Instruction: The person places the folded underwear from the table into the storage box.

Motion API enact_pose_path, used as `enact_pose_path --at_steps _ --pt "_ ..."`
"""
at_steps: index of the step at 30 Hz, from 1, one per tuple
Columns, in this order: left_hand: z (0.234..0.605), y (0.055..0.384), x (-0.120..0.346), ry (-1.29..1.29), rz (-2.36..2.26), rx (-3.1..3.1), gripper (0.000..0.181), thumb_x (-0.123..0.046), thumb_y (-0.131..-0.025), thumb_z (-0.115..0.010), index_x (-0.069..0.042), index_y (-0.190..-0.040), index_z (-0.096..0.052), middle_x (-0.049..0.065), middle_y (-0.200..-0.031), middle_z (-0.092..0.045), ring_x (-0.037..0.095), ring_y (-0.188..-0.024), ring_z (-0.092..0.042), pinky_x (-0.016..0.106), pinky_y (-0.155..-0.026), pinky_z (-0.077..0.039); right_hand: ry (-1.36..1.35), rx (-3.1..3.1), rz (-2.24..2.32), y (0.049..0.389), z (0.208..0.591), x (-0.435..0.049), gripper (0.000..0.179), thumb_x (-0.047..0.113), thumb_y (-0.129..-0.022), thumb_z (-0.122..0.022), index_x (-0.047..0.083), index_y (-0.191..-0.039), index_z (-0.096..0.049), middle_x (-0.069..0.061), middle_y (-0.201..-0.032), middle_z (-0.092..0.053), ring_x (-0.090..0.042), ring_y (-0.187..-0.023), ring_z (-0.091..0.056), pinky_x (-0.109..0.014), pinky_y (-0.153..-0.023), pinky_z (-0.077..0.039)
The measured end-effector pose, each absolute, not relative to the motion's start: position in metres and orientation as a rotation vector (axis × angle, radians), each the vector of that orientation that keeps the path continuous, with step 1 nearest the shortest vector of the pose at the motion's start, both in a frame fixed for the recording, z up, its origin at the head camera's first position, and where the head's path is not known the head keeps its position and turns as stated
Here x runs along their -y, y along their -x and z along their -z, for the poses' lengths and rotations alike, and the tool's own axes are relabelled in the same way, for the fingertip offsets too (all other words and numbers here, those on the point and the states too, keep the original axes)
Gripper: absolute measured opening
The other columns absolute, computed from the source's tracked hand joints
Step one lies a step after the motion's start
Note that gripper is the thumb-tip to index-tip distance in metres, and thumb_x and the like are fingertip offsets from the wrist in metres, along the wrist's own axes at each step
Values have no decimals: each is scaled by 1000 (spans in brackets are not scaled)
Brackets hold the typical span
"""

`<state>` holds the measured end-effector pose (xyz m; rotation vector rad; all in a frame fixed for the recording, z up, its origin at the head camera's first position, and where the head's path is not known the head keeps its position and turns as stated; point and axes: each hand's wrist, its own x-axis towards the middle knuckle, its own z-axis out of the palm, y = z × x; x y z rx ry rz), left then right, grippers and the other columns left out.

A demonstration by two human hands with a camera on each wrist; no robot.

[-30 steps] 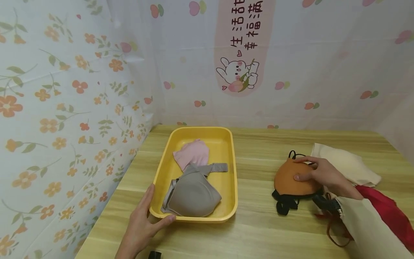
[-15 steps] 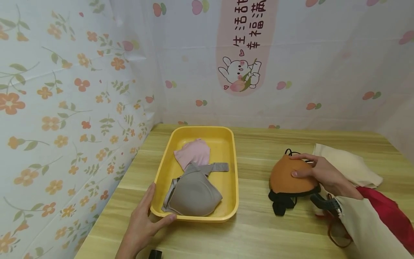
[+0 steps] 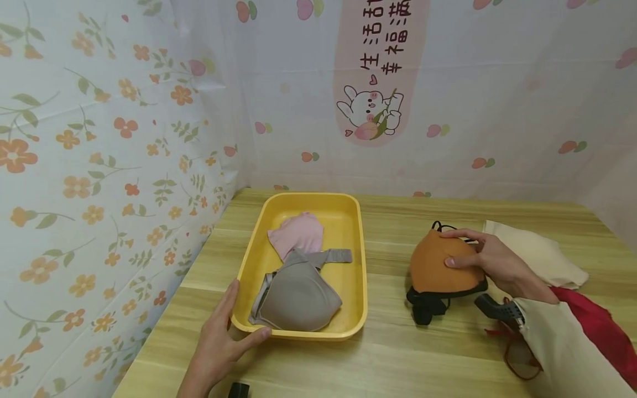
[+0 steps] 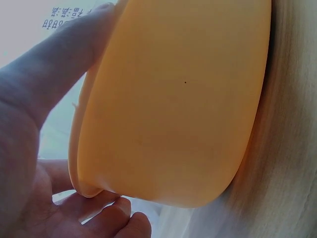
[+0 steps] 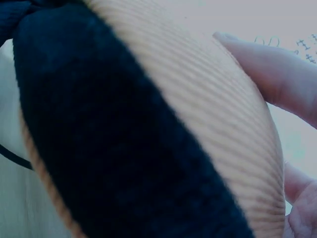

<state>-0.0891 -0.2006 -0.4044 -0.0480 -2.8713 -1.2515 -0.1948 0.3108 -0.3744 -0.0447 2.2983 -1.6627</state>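
Mostly, the orange bra (image 3: 438, 271) extends leftward from the right hand's grip (image 3: 500, 265).

L side wall was a white floral sheet (image 3: 99, 213) w/ orange blossoms, green leaves + thin stems, wrinkled nr the corner. Back wall: whitish sheet (image 3: 288, 99), lightly creased, dotted w/ pink + orange fruit-like motifs (image 3: 434, 130), each w/ a green bit. Upper ctr. it bore a pale pink panel (image 3: 348, 52) w/ dark Chinese characters (image 3: 371, 34) in 2 cols., cut off at top of head view; below them, a cartoon rabbit (image 3: 359, 106) lay sideways, ears to L, w/ a tulip-like flower (image 3: 366, 131). R side: pale sheet (image 3: 614, 182). Tabletop (image 3: 388, 315) was lt. yellowish wood-grain, streaks mostly L–R, far edge at back sheet. Light was soft, w/ bright glare upper L in L wrist view.
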Motion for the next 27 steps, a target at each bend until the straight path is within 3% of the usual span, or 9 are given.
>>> enact_pose_path --at_steps 6,10,13,21,27 --pt "404 90 200 49 1251 2870 116 -46 -77 -85 -1 -160 -17 23 -166 -20 44 -152 -27 51 -117 -37 44 -2327 1654 193 369 -305 55 17 -90 -76 23 -141 -54 10 -115 -64 -13 -96 -73 -37 -80 -64" --pt "404 89 200 42 1249 2879 116 -46 -77 -85 -2 -160 -16 23 -167 -19 44 -152 -27 52 -117 -36 71 -2356 1671 191 366 -299 57 18 -90 -76 21 -142 -53 1 -138 -52 -10 -98 -72 -36 -80 -64" --pt "404 89 201 40 1255 2883 116 -46 -78 -85 -3 -161 -16 22 -167 -19 44 -152 -26 52 -117 -36 89 -2366 1686 190 363 -295 57 18 -90 -76 20 -142 -52 3 -147 -42 -7 -100 -71 -34 -81 -64" --pt "404 89 201 36 1249 2886 116 -47 -78 -85 -4 -161 -15 21 -167 -18 44 -152 -26 52 -116 -37 101 -2342 1733 186 357 -286 56 15 -90 -75 22 -141 -53 20 -125 -55 -8 -99 -71 -34 -80 -63" --pt "404 89 200 31 1253 2887 116 -46 -78 -85 -3 -161 -15 21 -168 -18 44 -152 -26 52 -116 -38 116 -2328 1753 183 354 -280 56 14 -90 -75 22 -141 -53 16 -125 -56 -9 -101 -70 -34 -82 -63"
